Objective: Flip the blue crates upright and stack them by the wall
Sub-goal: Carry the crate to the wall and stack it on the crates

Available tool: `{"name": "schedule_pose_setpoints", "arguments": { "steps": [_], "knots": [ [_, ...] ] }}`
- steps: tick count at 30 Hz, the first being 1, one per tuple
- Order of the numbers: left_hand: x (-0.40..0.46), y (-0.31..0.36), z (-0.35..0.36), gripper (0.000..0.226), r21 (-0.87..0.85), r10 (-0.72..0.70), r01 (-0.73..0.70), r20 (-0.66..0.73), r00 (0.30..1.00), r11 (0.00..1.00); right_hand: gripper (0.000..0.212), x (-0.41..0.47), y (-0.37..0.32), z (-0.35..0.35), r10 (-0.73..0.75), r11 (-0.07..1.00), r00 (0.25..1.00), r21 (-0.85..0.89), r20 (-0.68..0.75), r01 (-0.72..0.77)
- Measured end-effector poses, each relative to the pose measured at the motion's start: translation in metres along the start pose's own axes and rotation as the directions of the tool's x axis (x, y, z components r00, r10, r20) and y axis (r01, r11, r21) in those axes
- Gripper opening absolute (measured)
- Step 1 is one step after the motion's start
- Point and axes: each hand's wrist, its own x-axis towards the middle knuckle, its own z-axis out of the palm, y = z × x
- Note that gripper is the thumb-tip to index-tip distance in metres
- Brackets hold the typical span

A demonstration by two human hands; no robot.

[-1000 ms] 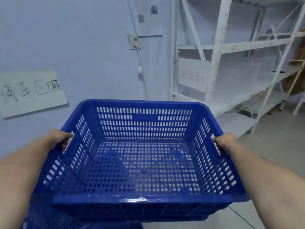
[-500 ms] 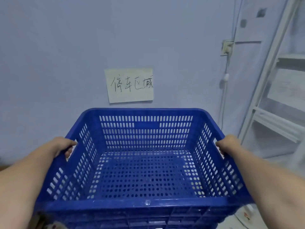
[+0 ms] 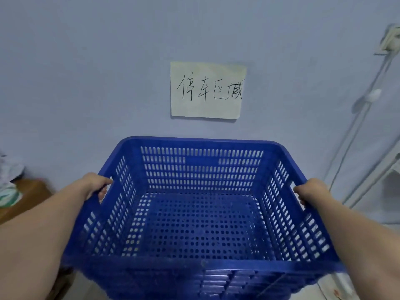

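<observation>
I hold a blue perforated crate (image 3: 201, 224) upright in front of me, its open top facing up and nothing inside. My left hand (image 3: 96, 185) grips the left rim at the handle slot, fingers curled through it. My right hand (image 3: 311, 191) grips the right rim the same way. The crate's far side points at the pale wall (image 3: 86, 72) straight ahead. What lies under the crate is hidden by it.
A paper sign (image 3: 207, 90) with handwriting is stuck on the wall above the crate. A wooden surface (image 3: 26, 198) with cloth on it is at the left. A white cable and switch (image 3: 372, 96) and part of a white shelf frame (image 3: 389, 161) are at the right.
The view has swung left: the shelving slid out to the right and the paper sign moved to the centre. Both hands kept their grip on the crate, now nearer the wall.
</observation>
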Motion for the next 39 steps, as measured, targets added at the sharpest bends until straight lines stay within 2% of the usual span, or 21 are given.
{"name": "schedule_pose_setpoints", "arguments": {
  "steps": [10,16,19,23,31,39],
  "knots": [
    [0.032,-0.001,0.084,0.045,0.051,-0.064,0.073,-0.155,0.986,0.996,0.012,0.083,0.027,0.026,-0.011,1.0,0.996,-0.008,0.092,0.012],
    [0.056,-0.003,0.097,0.025,0.053,-0.079,0.092,-0.207,0.975,0.994,0.014,0.114,0.028,0.038,0.008,1.0,0.99,0.012,0.14,-0.01],
    [0.068,0.007,0.101,0.024,0.022,-0.068,0.076,-0.239,0.969,0.997,0.014,0.118,0.026,0.045,0.023,1.0,0.989,0.01,0.149,-0.024],
    [0.08,0.015,0.107,0.028,0.068,-0.029,0.049,-0.272,0.962,0.996,0.023,0.118,0.025,0.059,0.048,0.998,0.984,0.025,0.17,-0.053],
    [0.11,-0.012,0.118,0.023,0.082,-0.037,0.053,-0.187,0.982,0.995,0.024,0.119,0.017,0.088,0.096,0.995,0.982,-0.007,0.162,-0.096],
    [0.125,-0.025,0.112,0.023,0.012,-0.037,0.038,-0.115,0.993,0.999,0.022,0.124,0.016,0.095,0.142,0.989,0.982,-0.053,0.128,-0.136]
  ]
}}
